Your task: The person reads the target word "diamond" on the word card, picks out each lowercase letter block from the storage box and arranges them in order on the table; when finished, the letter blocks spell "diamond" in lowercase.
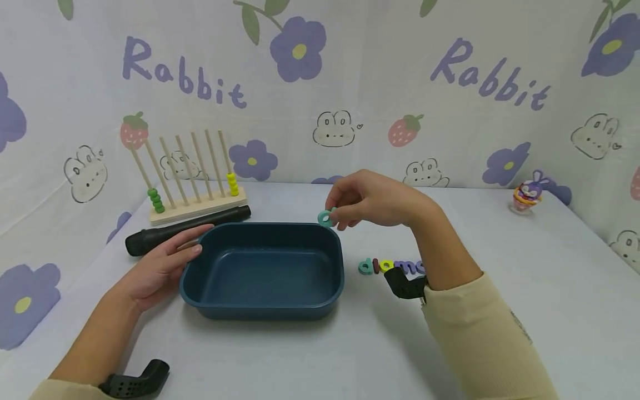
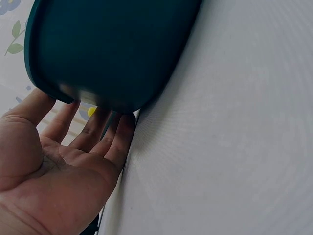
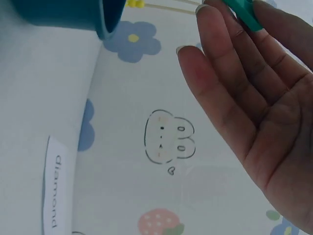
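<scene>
Between the thumb and fingertips of my right hand [image 1: 375, 199], a small teal toy letter with a round loop [image 1: 325, 218] is pinched. It overlaps the far right corner of a dark blue plastic basin [image 1: 260, 312] in the head view. The right wrist view shows the letter [image 3: 247, 13] edge-on, at the top. My left hand [image 1: 157, 272] is at the basin's left end. In the left wrist view its fairly straight fingers [image 2: 120, 142] touch the end wall, with the thumb near the rim. Nothing lies in the basin.
Coloured letters [image 1: 386, 265] lie in a row right of the basin, partly hidden by my right forearm. A card printed "diamond" [image 3: 55, 191] lies on the table. Behind the basin are a black microphone [image 1: 187, 226] and a wooden bead rack [image 1: 200, 209]. A purple bunny figure [image 1: 530, 191] stands far right.
</scene>
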